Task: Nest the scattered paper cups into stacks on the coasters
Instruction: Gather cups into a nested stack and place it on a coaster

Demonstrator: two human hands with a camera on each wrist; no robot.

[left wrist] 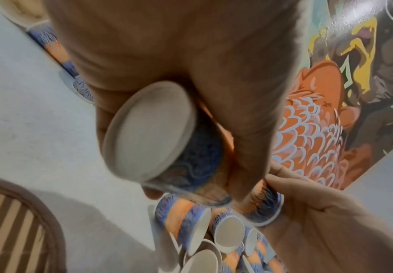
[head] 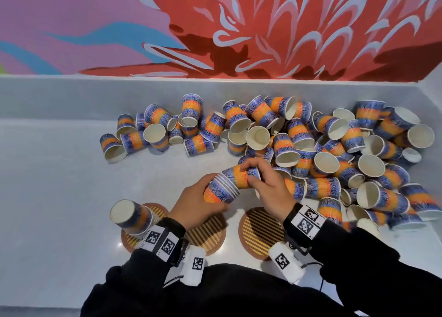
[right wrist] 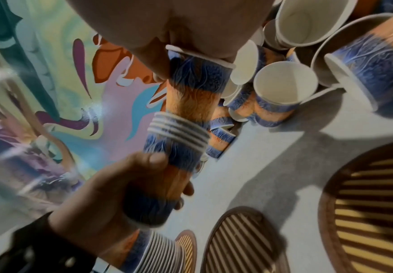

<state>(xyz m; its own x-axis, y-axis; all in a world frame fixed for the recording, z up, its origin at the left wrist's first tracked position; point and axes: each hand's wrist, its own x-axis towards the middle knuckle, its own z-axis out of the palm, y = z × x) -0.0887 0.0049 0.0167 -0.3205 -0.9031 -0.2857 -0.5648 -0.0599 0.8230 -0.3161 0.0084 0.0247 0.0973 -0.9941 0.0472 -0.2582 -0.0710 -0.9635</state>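
My left hand (head: 203,198) grips a short nested stack of blue-and-orange paper cups (head: 221,191), held sideways above the table, its white base (left wrist: 148,133) toward the wrist. My right hand (head: 253,173) pinches a single cup (head: 241,176) whose narrow end sits partly inside the stack's open rims (right wrist: 179,132). A taller stack (head: 131,217) stands upside down on the left coaster (head: 129,241). The middle coaster (head: 208,235) and right coaster (head: 258,233) are bare, partly hidden by my wrists.
A large heap of loose cups (head: 311,144) covers the far and right side of the grey table (head: 59,185), several lying just beyond my right hand. A low grey ledge and a painted wall (head: 263,29) close off the back.
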